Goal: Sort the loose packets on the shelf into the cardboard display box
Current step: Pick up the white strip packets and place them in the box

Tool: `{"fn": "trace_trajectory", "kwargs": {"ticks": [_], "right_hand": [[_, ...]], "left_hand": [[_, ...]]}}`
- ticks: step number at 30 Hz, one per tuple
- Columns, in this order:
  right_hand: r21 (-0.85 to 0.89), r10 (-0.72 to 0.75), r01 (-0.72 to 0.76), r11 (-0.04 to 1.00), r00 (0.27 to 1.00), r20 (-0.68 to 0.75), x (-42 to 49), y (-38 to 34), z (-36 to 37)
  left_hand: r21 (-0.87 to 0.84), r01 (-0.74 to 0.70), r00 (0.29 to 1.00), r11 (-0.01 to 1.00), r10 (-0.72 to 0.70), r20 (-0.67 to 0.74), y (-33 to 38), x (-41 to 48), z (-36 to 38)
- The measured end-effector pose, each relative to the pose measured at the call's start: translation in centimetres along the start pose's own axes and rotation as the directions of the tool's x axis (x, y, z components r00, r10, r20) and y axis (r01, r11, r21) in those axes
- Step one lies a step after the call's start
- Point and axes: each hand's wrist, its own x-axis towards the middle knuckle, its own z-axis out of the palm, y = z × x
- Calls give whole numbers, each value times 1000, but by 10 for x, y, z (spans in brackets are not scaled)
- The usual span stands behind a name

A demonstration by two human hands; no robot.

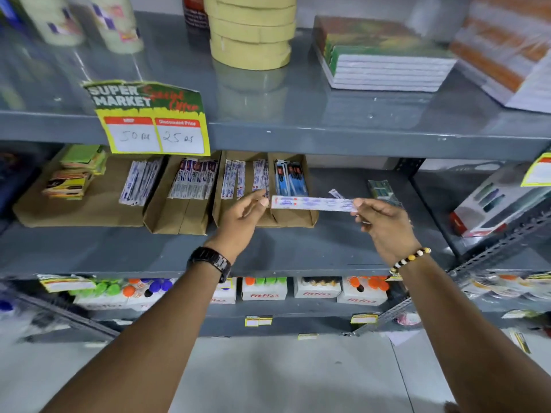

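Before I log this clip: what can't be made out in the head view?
- Print on the long packet held between the left hand and right hand: too small and blurred.
- Back ends of the packets in the cardboard display box: hidden under the upper shelf edge.
- Small loose packet behind it: partly hidden.
- Green pack on the shelf: blurred, contents unclear.

I held a long packet level between my left hand at nine o'clock and my right hand at three, before the cardboard box on the middle shelf. Another loose packet lay behind, toward one o'clock.
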Motion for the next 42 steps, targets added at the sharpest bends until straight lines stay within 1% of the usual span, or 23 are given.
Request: {"fn": "trace_trajectory", "kwargs": {"ticks": [3, 9, 14, 19, 26, 30, 33, 35, 36, 37, 38, 39, 40, 41, 42], "right_hand": [[-1, -3, 3, 1000, 998, 58, -7, -8, 10], [48, 30, -38, 998, 988, 150, -15, -15, 24], [55, 57, -69, 996, 978, 200, -13, -21, 31], [44, 68, -81, 996, 969, 237, -7, -24, 33], [-66, 86, -68, 995, 941, 326, 1, -29, 31], [-238, 183, -93, 967, 902, 392, 2, -25, 25], [-278, 249, -149, 949, 896, 369, 0, -12, 23], [-230, 290, -224, 947, 904, 314, -1, 2, 27], [-181, 315, -272, 945, 909, 274, 0, 10, 30], [-127, 345, -323, 938, 909, 236, 1, 18, 32], [-82, 375, -366, 927, 903, 208, 0, 23, 36], [-47, 402, -400, 915, 896, 191, 1, 29, 41], [-15, 423, -427, 904, 888, 183, 2, 33, 47], [20, 439, -450, 893, 881, 176, 4, 38, 54], [56, 455, -469, 881, 875, 168, 6, 40, 62]], "left_hand": [[-47, 11, 1000, 999, -12, -6, 10, -13, -5], [-23, 21, 993, 1000, -23, -118, 14, -31, -20], [-15, 27, 989, 1000, -29, -148, 18, -38, -29], [-40, -2, 990, 999, -4, -142, 20, -39, -32], [-49, -22, 989, 999, 14, -149, 18, -35, -38], [-42, -19, 982, 999, 11, -188, 13, -31, -39], [-31, -8, 964, 999, 0, -266, 4, -25, -36], [-30, 13, 939, 999, -22, -344, -8, -19, -34], [23, 19, 926, 1000, -9, -377, -16, -17, -35], [122, 17, 922, 992, 32, -386, -26, -16, -36], [262, 12, 928, 965, 87, -362, -37, -19, -36], [417, -10, 942, 909, 149, -301, -51, -21, -38], [586, -49, 956, 809, 207, -207, -65, -24, -39], [737, -103, 963, 669, 254, -96, -80, -25, -41], [842, -161, 961, 515, 276, 16, -93, -26, -43]]}}
